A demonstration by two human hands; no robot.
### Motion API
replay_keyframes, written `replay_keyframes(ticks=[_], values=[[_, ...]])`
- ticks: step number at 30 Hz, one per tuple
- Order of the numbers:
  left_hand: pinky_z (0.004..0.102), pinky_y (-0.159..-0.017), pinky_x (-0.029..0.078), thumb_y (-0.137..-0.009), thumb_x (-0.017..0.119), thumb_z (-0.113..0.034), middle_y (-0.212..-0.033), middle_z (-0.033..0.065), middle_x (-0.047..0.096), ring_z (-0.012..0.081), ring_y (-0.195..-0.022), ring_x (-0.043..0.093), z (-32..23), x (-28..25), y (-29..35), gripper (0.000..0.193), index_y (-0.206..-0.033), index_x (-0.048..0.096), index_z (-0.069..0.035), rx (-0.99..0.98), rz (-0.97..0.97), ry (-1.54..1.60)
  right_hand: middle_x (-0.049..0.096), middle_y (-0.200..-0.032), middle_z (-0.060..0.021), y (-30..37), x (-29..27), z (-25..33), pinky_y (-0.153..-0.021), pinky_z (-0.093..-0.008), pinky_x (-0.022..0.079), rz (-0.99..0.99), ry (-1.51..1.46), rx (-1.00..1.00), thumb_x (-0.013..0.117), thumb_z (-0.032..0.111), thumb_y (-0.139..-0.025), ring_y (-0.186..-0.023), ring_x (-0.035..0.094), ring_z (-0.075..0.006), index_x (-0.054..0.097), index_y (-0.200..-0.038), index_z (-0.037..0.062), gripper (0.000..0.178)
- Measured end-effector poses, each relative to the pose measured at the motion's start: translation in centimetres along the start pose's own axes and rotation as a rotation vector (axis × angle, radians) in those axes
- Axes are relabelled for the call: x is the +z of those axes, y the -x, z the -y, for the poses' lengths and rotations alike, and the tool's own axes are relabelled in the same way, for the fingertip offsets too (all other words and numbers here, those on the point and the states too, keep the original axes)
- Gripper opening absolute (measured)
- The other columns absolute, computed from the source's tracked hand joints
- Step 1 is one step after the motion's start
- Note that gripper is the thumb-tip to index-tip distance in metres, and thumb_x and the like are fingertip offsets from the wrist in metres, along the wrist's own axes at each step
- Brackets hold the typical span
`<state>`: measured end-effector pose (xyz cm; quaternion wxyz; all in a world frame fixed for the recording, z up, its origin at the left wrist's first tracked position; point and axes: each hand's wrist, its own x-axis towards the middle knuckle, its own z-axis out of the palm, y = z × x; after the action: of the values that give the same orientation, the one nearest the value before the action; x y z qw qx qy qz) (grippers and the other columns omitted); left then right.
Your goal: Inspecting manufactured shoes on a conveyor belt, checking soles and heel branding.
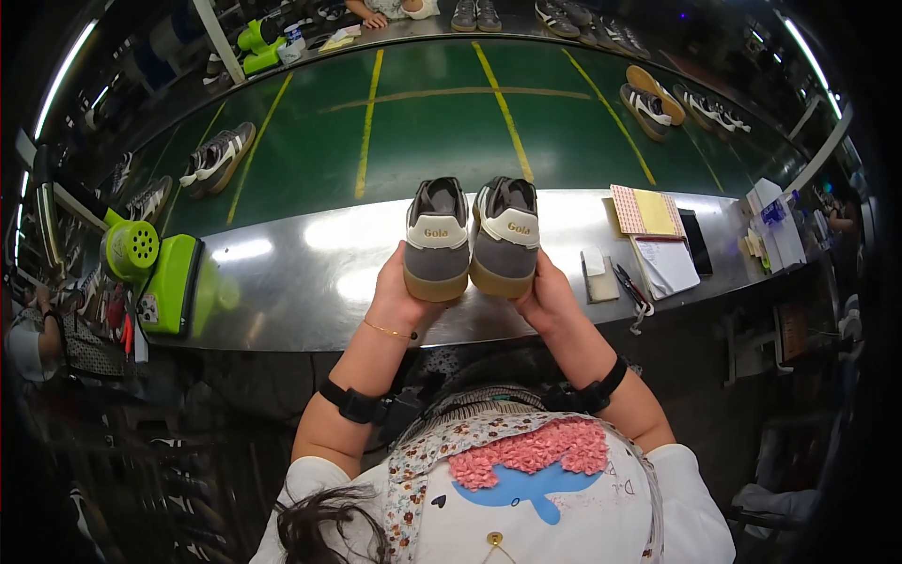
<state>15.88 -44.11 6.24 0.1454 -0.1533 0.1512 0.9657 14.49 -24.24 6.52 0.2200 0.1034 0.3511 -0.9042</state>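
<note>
A pair of grey sneakers is held up side by side over the metal bench, heels toward me. Each has a white heel tab with gold lettering and a gum-coloured sole. My left hand [401, 289] is closed round the left sneaker [437, 246], gripping it from its outer side and below. The right sneaker [505, 244] sits in my right hand [548, 293], which wraps its outer side. The two shoes nearly touch at the heels. Most of my fingers are hidden behind and under the soles.
Beyond the metal bench [282, 282] runs a green conveyor [423, 122] with yellow lines, carrying sneakers [221, 158] at left and more sneakers [648, 108] at right. A green lamp-like device [169, 282] stands left. Notebooks [658, 244], a phone [695, 242] and snips [633, 291] lie right. Another person's hand [374, 19] shows far off.
</note>
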Motion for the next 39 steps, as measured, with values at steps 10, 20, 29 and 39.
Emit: replay_keyframes(ticks=[10, 20, 29, 39], values=[[0.04, -0.087, 0.043, -0.092, 0.041, -0.015, -0.103, 0.0156, 0.054, 0.0304, -0.095, 0.054, 0.0, -4.6, -1.0, 0.036, -0.126, 0.045, -0.002, 0.79, -0.607, -1.852, 0.06, -0.107, -0.0176, -1.5, -4.2, 1.2, -0.085, -0.0399, 0.046, -0.135, 1.166, -0.157, 0.037, 0.031, -0.095, -0.1, 0.057, -0.0295, 0.051, -0.118, 0.0022, 0.039], [0.0382, -0.08, 0.043, -0.087, 0.045, -0.005, -0.094, 0.0169, 0.052, 0.032, -0.088, 0.053, 0.9, -7.5, -0.5, 0.038, -0.125, 0.047, -0.003, 0.903, -0.308, -1.898, 0.062, -0.095, -0.0194, -2.2, -6.4, 1.2, -0.079, -0.0386, 0.046, -0.117, 1.503, -0.349, 0.05, 0.024, -0.088, -0.088, 0.059, -0.0322, 0.056, -0.108, -0.0026, 0.033], [0.0374, -0.076, 0.046, -0.085, 0.045, 0.0, -0.093, 0.0157, 0.055, 0.0313, -0.085, 0.055, 1.6, -7.4, -0.2, 0.037, -0.122, 0.049, -0.002, 1.024, -0.285, -1.896, 0.061, -0.089, -0.0132, 0.9, 0.6, 4.8, -0.071, -0.0335, 0.046, 0.104, 1.455, -0.704, 0.057, 0.016, -0.084, -0.079, 0.059, -0.0273, 0.062, -0.101, 0.0037, 0.021], [0.0348, -0.074, 0.047, -0.079, 0.046, 0.007, -0.09, 0.0132, 0.055, 0.0258, -0.08, 0.057, 1.5, -7.3, 0.2, 0.042, -0.12, 0.052, -0.003, 1.031, -0.295, -1.868, 0.057, -0.081, -0.0139, 1.6, 5.2, -0.5, -0.07, -0.039, 0.049, 0.441, 2.356, -0.355, 0.074, 0.05, -0.06, -0.081, 0.059, -0.0305, 0.064, -0.101, 0.0179, 0.054]])
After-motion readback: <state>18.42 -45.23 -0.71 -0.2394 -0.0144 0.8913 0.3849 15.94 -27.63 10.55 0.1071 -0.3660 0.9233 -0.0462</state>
